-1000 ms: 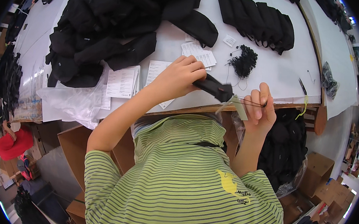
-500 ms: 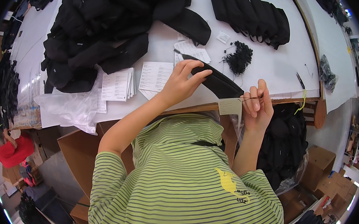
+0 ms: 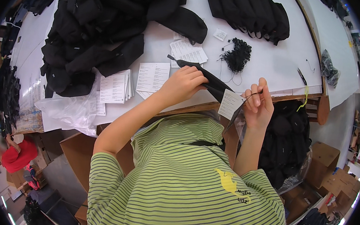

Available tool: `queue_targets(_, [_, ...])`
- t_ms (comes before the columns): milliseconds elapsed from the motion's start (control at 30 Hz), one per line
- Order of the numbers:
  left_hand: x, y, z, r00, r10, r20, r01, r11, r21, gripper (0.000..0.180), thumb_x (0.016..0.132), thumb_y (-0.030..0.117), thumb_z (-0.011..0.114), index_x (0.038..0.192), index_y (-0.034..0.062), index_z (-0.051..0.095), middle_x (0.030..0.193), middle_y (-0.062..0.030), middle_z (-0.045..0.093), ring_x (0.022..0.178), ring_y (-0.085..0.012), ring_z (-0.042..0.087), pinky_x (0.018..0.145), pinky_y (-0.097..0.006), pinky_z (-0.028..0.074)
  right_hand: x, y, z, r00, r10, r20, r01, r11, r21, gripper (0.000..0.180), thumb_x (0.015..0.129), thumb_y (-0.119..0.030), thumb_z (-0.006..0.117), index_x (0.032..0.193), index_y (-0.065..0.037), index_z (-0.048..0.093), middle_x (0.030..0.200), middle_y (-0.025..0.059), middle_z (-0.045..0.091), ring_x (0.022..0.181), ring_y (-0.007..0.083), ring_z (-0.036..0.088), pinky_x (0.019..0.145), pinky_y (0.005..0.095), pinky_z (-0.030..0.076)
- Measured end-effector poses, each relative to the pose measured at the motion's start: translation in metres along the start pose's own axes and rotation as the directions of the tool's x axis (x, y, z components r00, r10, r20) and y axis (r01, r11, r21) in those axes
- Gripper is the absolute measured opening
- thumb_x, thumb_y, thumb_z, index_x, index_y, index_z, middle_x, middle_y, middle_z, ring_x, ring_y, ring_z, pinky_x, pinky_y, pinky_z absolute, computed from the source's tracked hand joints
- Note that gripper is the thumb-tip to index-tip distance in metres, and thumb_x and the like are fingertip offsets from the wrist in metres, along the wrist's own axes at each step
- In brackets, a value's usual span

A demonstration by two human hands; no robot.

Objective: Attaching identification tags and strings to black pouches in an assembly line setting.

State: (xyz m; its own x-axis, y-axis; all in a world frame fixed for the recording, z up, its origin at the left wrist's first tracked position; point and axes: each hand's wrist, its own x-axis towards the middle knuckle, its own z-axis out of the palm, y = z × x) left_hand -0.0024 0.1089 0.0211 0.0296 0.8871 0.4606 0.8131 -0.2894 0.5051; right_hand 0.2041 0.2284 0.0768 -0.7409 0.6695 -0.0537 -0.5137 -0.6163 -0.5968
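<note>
A slim black fabric pouch (image 3: pixel 216 86) slants over the table's front edge, its narrow strap end pointing to the upper left. My left hand (image 3: pixel 183 85) is closed round its upper part. At its lower right end, my right hand (image 3: pixel 257 105) is closed, thumb and index finger pinching a thin black string (image 3: pixel 253 94). From this string hangs a white printed tag (image 3: pixel 231 104), lying against the pouch. How the string joins the pouch is hidden. Beyond my hands lies a tangled bunch of black tag strings (image 3: pixel 237 55).
A large heap of black pouches (image 3: pixel 94 25) covers the table's left; a neat row (image 3: pixel 251 14) lies at the back. Printed tags (image 3: pixel 153 77) and a clear plastic bag (image 3: pixel 72 108) lie near the front edge. Small snips (image 3: pixel 302 77) rest at right. A person in red (image 3: pixel 18 154) is far left.
The tag has swung round and tilted, its printed face now showing. My left hand has turned, its fingers closing further over the pouch. My right hand still pinches the string.
</note>
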Motion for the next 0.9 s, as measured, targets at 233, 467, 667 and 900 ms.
queue_targets(233, [0.006,0.007,-0.006,0.990,-0.030,-0.135,0.024,0.999,-0.047,0.015,0.072,0.009,0.072,0.082,0.0058,0.061,0.078,-0.0030,0.059,0.078,-0.0210,0.056,0.071,-0.033,0.044,0.002,0.009,-0.008,0.982,-0.180,-0.060,0.154,0.942,-0.299,0.019,0.096,-0.025,0.050,0.099,-0.006,0.048,0.074,0.0041,0.052,0.063,0.0113,0.046,0.062,0.0237,0.036])
queue_targets(467, [0.013,0.031,-0.034,0.926,-0.350,-0.144,0.311,0.920,-0.239,0.014,0.076,0.007,0.070,0.083,0.0027,0.058,0.079,-0.0091,0.058,0.070,-0.0276,0.060,0.060,-0.034,0.048,-0.014,0.059,-0.015,0.984,-0.107,-0.145,-0.023,0.722,-0.692,0.064,0.080,-0.015,0.073,0.132,-0.005,0.038,0.114,0.0083,0.053,0.099,0.0152,0.054,0.086,0.0286,0.043])
queue_targets(667, [-0.003,0.045,-0.057,0.878,-0.453,-0.153,0.396,0.868,-0.300,0.017,0.077,0.007,0.070,0.088,0.0012,0.058,0.086,-0.0110,0.061,0.074,-0.0301,0.061,0.065,-0.032,0.049,-0.010,0.050,-0.006,0.978,0.120,-0.169,-0.197,0.794,-0.575,0.060,0.086,-0.020,0.068,0.135,-0.007,0.037,0.083,-0.0030,0.056,0.072,0.0035,0.043,0.064,0.0183,0.033])
queue_targets(900, [-0.049,0.032,-0.104,0.733,-0.660,0.162,0.671,0.664,-0.330,0.029,0.078,0.017,0.071,0.097,-0.0020,0.061,0.093,-0.0091,0.066,0.076,-0.0202,0.059,0.076,-0.030,0.046,-0.001,-0.029,0.002,0.953,0.301,0.018,-0.177,0.607,-0.775,0.063,0.077,-0.009,0.068,0.132,-0.009,0.039,0.078,-0.0029,0.043,0.070,0.0051,0.039,0.063,0.0191,0.033])
